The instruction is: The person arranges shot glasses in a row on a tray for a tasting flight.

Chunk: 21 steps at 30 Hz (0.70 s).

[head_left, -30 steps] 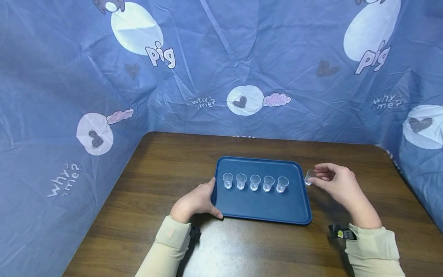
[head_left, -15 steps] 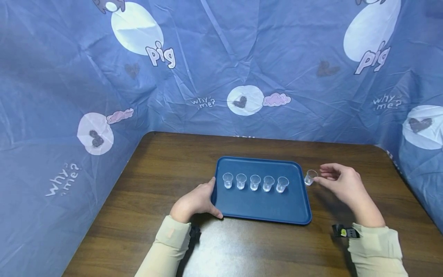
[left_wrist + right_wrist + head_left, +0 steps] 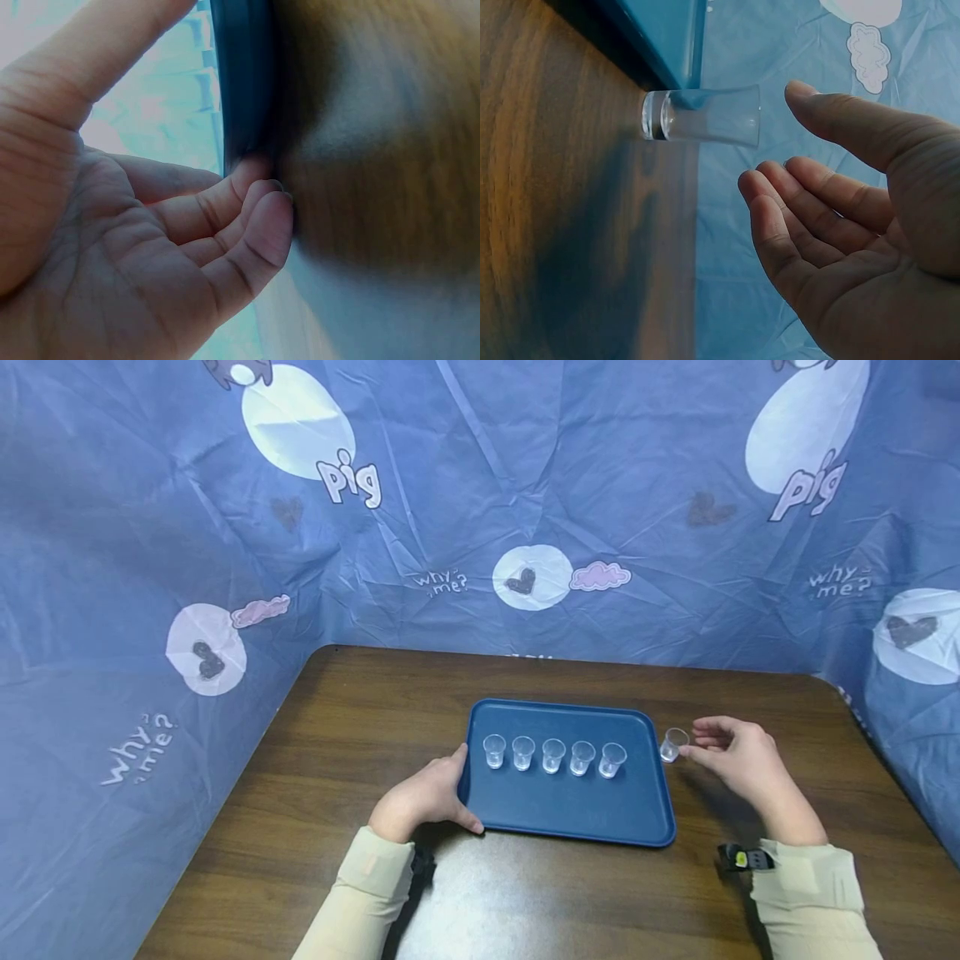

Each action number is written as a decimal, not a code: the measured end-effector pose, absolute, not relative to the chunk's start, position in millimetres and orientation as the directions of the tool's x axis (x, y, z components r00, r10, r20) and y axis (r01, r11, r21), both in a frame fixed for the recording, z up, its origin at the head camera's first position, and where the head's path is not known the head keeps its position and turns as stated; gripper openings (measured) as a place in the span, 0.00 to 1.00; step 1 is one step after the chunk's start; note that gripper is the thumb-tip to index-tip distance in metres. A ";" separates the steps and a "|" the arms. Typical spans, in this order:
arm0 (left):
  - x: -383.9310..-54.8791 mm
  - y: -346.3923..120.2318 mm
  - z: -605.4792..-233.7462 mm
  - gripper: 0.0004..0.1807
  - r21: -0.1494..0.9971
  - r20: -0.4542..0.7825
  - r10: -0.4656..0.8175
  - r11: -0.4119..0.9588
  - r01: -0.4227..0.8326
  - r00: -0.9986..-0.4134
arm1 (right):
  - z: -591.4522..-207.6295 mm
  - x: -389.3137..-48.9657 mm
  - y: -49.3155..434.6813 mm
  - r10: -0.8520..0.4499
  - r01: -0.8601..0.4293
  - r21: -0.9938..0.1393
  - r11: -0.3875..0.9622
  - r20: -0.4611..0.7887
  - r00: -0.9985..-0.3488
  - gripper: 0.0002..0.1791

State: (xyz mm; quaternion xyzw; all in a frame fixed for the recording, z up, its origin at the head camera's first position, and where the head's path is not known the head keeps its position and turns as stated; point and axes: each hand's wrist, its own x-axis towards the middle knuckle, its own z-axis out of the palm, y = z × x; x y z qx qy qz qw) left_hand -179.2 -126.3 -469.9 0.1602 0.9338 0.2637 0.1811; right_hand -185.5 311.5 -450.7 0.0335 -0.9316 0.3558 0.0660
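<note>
Several small clear shot glasses stand upright in a row on a blue tray (image 3: pixel 570 814), the rightmost being this shot glass (image 3: pixel 612 762). My left hand (image 3: pixel 422 797) rests at the tray's left end, thumb at the near corner and fingers along the side. In the left wrist view its fingertips (image 3: pixel 268 229) lie against the dark tray edge (image 3: pixel 247 82). Another shot glass (image 3: pixel 705 116) stands upright on the table, just right of the tray. My right hand (image 3: pixel 742 764) is beside it with parted thumb and fingers; the right wrist view shows a gap between hand and glass.
The brown wooden table (image 3: pixel 360 710) extends around the tray. A blue printed sheet (image 3: pixel 480 518) hangs behind it and along its sides. Dark bands sit at both wrists, the right band (image 3: pixel 744 858) bearing a yellow spot.
The right hand has let go of the shot glass beside the tray and drawn slightly right. The glass stays in place. The left hand and tray have not moved.
</note>
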 end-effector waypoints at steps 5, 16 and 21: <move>-179.4 -126.2 -470.1 0.73 0.549 -0.248 0.396 0.810 0.209 -0.884 | -454.0 -187.5 311.7 -0.010 -0.082 -0.652 0.753 0.113 -0.994 0.26; -179.3 -126.4 -469.2 0.73 0.547 -0.253 0.392 0.812 0.203 -0.885 | -460.6 -194.3 311.8 -0.015 -0.051 -0.652 0.756 0.060 -0.998 0.28; -179.3 -126.4 -469.8 0.73 0.546 -0.257 0.390 0.814 0.200 -0.884 | -465.2 -198.6 310.2 -0.026 -0.022 -0.662 0.749 0.004 -1.000 0.28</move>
